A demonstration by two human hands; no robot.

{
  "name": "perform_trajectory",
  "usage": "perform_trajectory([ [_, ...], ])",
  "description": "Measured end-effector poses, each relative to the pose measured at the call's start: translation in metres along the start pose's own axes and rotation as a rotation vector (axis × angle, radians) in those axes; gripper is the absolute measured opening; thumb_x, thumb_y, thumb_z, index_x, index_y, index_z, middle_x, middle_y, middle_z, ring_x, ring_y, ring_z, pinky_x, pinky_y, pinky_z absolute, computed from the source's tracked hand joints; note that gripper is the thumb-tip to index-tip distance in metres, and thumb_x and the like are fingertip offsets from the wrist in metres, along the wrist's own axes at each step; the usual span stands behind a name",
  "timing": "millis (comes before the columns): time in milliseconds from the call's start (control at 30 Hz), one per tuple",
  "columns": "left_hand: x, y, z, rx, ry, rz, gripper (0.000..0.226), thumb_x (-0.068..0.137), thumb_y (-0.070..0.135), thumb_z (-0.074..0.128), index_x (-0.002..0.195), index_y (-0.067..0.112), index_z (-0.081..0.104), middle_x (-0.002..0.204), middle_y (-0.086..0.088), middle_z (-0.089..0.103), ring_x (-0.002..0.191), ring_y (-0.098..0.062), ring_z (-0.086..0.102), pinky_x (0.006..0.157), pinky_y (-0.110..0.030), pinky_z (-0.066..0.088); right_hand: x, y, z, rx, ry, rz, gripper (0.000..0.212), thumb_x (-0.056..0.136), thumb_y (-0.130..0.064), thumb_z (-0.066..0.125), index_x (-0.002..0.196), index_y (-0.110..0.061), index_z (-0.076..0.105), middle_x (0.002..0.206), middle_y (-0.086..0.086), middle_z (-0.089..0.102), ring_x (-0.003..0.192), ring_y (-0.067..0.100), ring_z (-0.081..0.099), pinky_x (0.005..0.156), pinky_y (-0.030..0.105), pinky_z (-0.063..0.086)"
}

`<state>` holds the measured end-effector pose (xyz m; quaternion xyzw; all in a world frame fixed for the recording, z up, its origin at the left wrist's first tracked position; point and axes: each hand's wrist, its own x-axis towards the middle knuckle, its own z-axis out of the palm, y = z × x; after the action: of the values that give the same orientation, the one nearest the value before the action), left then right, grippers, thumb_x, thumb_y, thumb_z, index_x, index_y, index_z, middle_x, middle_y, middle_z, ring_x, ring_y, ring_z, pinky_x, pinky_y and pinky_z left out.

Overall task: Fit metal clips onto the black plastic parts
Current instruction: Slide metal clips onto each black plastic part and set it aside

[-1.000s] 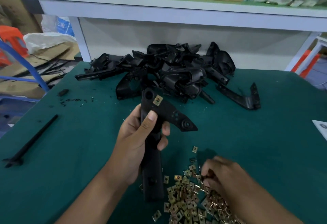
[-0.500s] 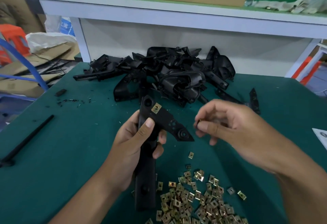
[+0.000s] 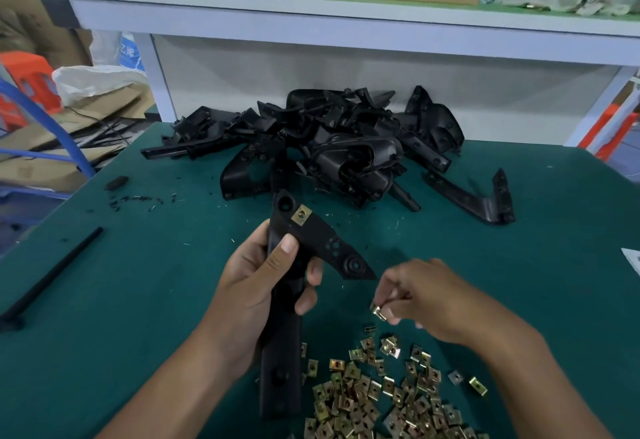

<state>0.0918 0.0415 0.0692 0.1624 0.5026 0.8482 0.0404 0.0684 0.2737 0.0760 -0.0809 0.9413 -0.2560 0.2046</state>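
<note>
My left hand (image 3: pixel 263 286) grips a long black plastic part (image 3: pixel 313 237) upright over the green table, thumb across its front. One brass metal clip (image 3: pixel 301 214) sits fitted near the part's top. My right hand (image 3: pixel 433 296) hovers just right of and below the part's pointed tip, pinching a loose brass clip (image 3: pixel 378 311) in its fingertips. A heap of loose brass clips (image 3: pixel 381 400) lies on the table at the near edge, under my right forearm.
A pile of black plastic parts (image 3: pixel 332 151) fills the back middle of the green table (image 3: pixel 138 300). One angled black part (image 3: pixel 485 196) lies apart at right. A thin black rod (image 3: pixel 52 276) lies at left. A white shelf (image 3: pixel 346 26) runs behind.
My right hand rose from the clip heap to beside the part's tip, then dropped lower and closer to me, now showing a clip in its fingertips. The left hand kept holding the part.
</note>
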Motion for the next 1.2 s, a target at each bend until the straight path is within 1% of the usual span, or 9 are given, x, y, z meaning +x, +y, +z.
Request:
perform_trajectory([
  [167,0.000,0.000,0.002,-0.023,0.003,-0.031,0.024,0.094,0.029,0.057,0.105,0.007,0.059,0.079,0.000,0.059,0.064,-0.012,0.055,0.049,-0.022,0.044,0.000,0.003,0.001,-0.031,0.076,-0.032,0.018,0.102,-0.020,0.059,0.099,-0.032,0.072,0.085,-0.014,0.069,0.074,-0.019,0.058,0.057,0.007,0.043],
  [333,-0.001,0.000,0.000,-0.066,0.009,-0.056,0.023,0.095,0.028,0.058,0.106,0.007,0.059,0.082,-0.001,0.059,0.065,-0.011,0.055,0.047,-0.021,0.043,-0.002,0.004,0.007,-0.041,0.076,-0.029,0.032,0.108,-0.016,0.045,0.103,-0.036,0.070,0.094,-0.016,0.062,0.082,-0.002,0.059,0.069,0.014,0.046],
  [467,0.000,-0.003,-0.005,-0.098,0.017,-0.128,0.024,0.083,0.032,0.079,0.095,0.015,0.066,0.082,-0.001,0.058,0.063,-0.010,0.053,0.044,-0.019,0.041,-0.006,0.007,0.009,0.146,0.193,-0.087,0.019,0.102,-0.025,0.058,0.092,-0.038,0.067,0.084,-0.012,0.069,0.072,-0.004,0.064,0.060,0.012,0.048],
  [600,-0.001,-0.012,-0.010,0.038,0.065,-0.193,0.029,0.064,0.042,0.092,0.077,0.026,0.071,0.071,0.001,0.058,0.061,-0.010,0.053,0.048,-0.021,0.044,-0.008,0.010,0.013,0.434,0.242,-0.101,0.011,0.084,-0.023,0.081,0.087,-0.028,0.072,0.087,-0.014,0.074,0.075,0.006,0.071,0.066,0.021,0.053],
  [767,-0.001,-0.016,-0.014,-0.060,0.075,-0.212,0.032,0.059,0.045,0.095,0.071,0.030,0.070,0.069,0.006,0.057,0.061,-0.006,0.056,0.049,-0.020,0.044,-0.005,0.007,0.020,0.401,0.325,-0.160,0.008,0.088,-0.025,0.077,0.085,-0.026,0.070,0.076,-0.010,0.069,0.058,-0.003,0.058,0.056,0.014,0.047],
  [867,-0.002,-0.020,-0.017,-0.099,0.086,-0.238,0.036,0.056,0.046,0.097,0.071,0.028,0.070,0.069,0.007,0.056,0.061,-0.005,0.056,0.049,-0.019,0.044,-0.003,0.005,0.027,0.358,0.355,-0.175,0.006,0.090,-0.028,0.075,0.086,-0.030,0.071,0.074,-0.009,0.068,0.056,-0.003,0.056,0.056,0.014,0.045],
  [1000,-0.006,-0.025,-0.011,0.116,0.114,-0.302,0.033,0.057,0.037,0.095,0.080,0.027,0.074,0.071,0.003,0.065,0.060,-0.010,0.061,0.056,-0.019,0.050,-0.006,-0.002,0.029,0.524,0.415,-0.228,0.004,0.087,-0.025,0.077,0.087,-0.027,0.074,0.073,-0.008,0.073,0.058,-0.001,0.060,0.054,0.014,0.045],
  [1100,-0.010,-0.029,-0.002,0.168,0.154,-0.292,0.036,0.062,0.019,0.094,0.092,0.021,0.074,0.086,-0.005,0.074,0.078,-0.017,0.072,0.069,-0.020,0.055,-0.011,-0.012,0.031,0.564,0.411,-0.294,0.013,0.089,-0.019,0.074,0.088,-0.032,0.075,0.083,-0.010,0.076,0.054,0.001,0.060,0.053,0.013,0.045],
  [1200,-0.012,-0.030,0.003,0.191,0.204,-0.247,0.040,0.062,0.017,0.093,0.095,0.018,0.072,0.093,-0.008,0.077,0.086,-0.019,0.074,0.072,-0.019,0.055,-0.015,-0.019,0.033,0.542,0.394,-0.322,0.023,0.092,-0.013,0.070,0.090,-0.036,0.073,0.084,-0.012,0.076,0.053,0.003,0.059,0.053,0.012,0.044],
])
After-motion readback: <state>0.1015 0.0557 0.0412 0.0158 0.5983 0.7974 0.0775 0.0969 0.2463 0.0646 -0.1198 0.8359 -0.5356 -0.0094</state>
